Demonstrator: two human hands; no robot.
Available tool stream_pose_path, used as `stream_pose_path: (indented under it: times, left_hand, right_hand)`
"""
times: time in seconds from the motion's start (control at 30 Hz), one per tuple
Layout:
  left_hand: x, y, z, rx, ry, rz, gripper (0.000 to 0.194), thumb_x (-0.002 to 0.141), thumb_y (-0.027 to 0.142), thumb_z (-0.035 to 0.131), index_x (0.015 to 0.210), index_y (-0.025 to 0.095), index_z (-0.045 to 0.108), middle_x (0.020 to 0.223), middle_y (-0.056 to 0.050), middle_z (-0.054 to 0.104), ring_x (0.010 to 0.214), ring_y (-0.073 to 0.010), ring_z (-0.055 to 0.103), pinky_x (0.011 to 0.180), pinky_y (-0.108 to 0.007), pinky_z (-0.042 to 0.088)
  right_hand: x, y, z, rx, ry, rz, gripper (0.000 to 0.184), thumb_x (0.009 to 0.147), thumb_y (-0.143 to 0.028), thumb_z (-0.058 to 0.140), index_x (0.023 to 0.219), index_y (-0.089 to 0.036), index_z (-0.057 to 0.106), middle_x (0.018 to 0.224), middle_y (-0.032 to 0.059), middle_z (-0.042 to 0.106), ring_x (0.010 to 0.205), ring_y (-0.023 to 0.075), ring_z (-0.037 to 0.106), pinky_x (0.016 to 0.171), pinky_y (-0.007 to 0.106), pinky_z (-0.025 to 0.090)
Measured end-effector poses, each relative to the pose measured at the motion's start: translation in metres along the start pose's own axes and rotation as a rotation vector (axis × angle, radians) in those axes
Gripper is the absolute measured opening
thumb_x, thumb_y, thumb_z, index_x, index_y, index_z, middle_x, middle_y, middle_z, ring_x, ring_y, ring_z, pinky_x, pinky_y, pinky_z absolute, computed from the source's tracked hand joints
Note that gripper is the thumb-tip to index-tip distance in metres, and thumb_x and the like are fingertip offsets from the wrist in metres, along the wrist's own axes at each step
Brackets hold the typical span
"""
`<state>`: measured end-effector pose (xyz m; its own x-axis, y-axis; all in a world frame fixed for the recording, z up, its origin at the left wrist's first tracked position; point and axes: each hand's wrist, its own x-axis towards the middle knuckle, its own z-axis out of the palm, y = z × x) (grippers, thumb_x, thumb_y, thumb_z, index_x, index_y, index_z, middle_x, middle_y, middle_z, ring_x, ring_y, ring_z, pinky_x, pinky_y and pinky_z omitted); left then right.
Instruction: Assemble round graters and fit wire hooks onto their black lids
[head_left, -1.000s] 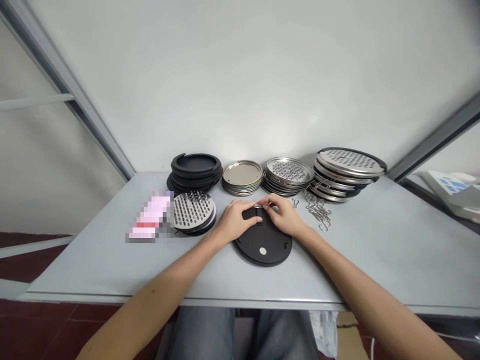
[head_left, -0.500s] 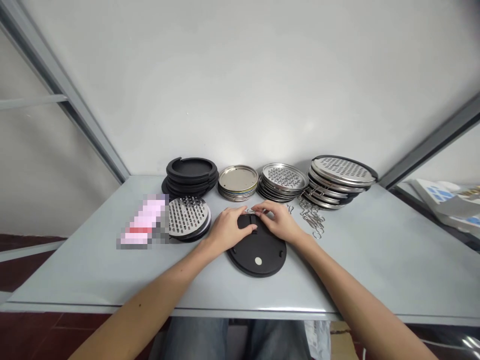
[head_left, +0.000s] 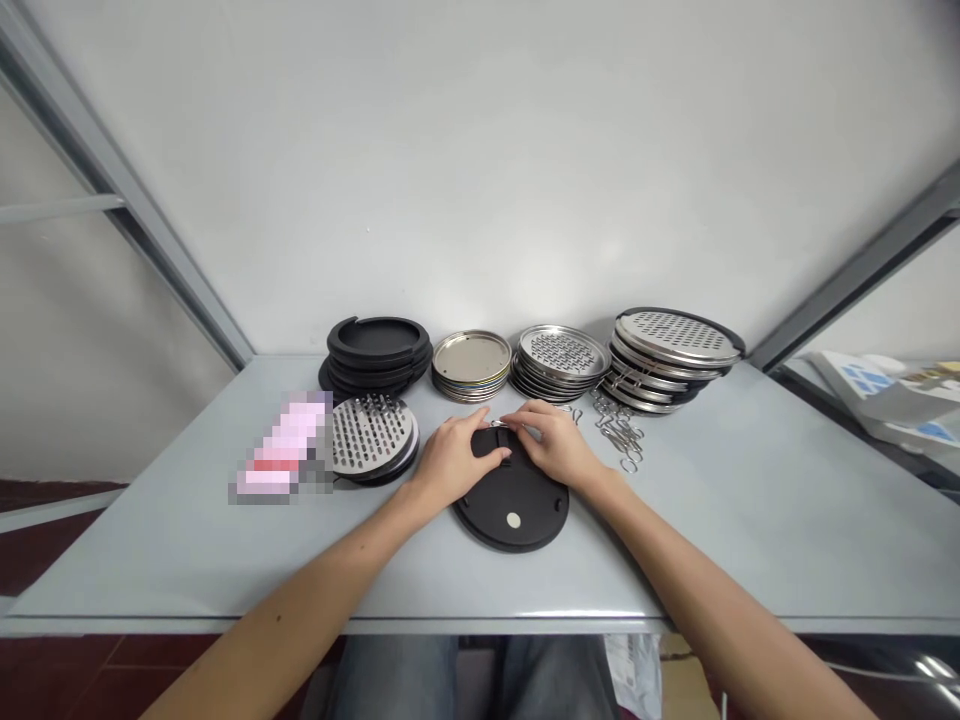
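Observation:
A round black plastic base (head_left: 487, 510) lies on the table in front of me, a pale round spot near its front edge. My left hand (head_left: 454, 460) is closed on its far left rim, the thumb on the dark slot at the top. At the far edge, my right hand (head_left: 551, 445) pinches a small metal wire hook (head_left: 496, 424), partly hidden by the fingers. The left fingertips are close to this hook. Loose metal hooks and rings (head_left: 621, 438) lie to the right of my right hand.
Along the wall stand stacked black holders (head_left: 379, 340), plain metal discs (head_left: 471, 355), grater discs (head_left: 562, 352) and larger assembled graters (head_left: 675, 335). Nearer on the left are a smaller grater stack (head_left: 371, 435) and a blurred pink item (head_left: 285, 440). Metal frame posts rise at both sides.
The view has shifted slightly. Both hands stay at the far edge of the black base, with only small finger movement around the hook.

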<state>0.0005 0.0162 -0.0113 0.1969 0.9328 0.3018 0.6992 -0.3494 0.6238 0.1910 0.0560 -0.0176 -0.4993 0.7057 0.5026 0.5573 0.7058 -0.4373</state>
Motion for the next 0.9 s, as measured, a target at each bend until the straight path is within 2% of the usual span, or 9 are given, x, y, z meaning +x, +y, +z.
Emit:
stream_pose_path:
  times: [0.23, 0.63, 0.9]
  left_hand:
    - [0.0004, -0.0008, 0.0005, 0.023, 0.009, 0.042, 0.043, 0.077, 0.035, 0.070, 0.117, 0.021, 0.065, 0.111, -0.005, 0.070, 0.103, -0.0252, 0.063, 0.092, -0.036, 0.049]
    - [-0.0006, -0.0010, 0.0019, 0.058, 0.015, 0.070, 0.044, 0.077, 0.036, 0.072, 0.118, 0.019, 0.066, 0.112, -0.007, 0.070, 0.102, -0.0256, 0.064, 0.092, -0.036, 0.049]
    - [0.0016, 0.0017, -0.0016, 0.156, -0.059, 0.098, 0.044, 0.080, 0.038, 0.069, 0.119, 0.019, 0.065, 0.110, -0.010, 0.070, 0.100, -0.0273, 0.065, 0.088, -0.038, 0.050]
  right_hand:
    - [0.0003, -0.0040, -0.0018, -0.013, -0.020, -0.024, 0.023, 0.087, -0.016, 0.050, 0.097, -0.017, 0.071, 0.084, 0.0081, 0.064, 0.079, 0.0190, 0.060, 0.073, 0.031, 0.048]
    - [-0.0012, -0.0030, 0.0002, -0.158, -0.047, -0.052, 0.028, 0.086, -0.011, 0.048, 0.099, -0.018, 0.072, 0.082, 0.0071, 0.062, 0.077, 0.0177, 0.057, 0.070, 0.028, 0.044]
    - [0.0009, -0.0049, 0.0018, -0.231, -0.042, -0.092, 0.029, 0.086, -0.010, 0.047, 0.098, -0.018, 0.073, 0.075, 0.0074, 0.060, 0.075, 0.0187, 0.052, 0.066, 0.029, 0.041]
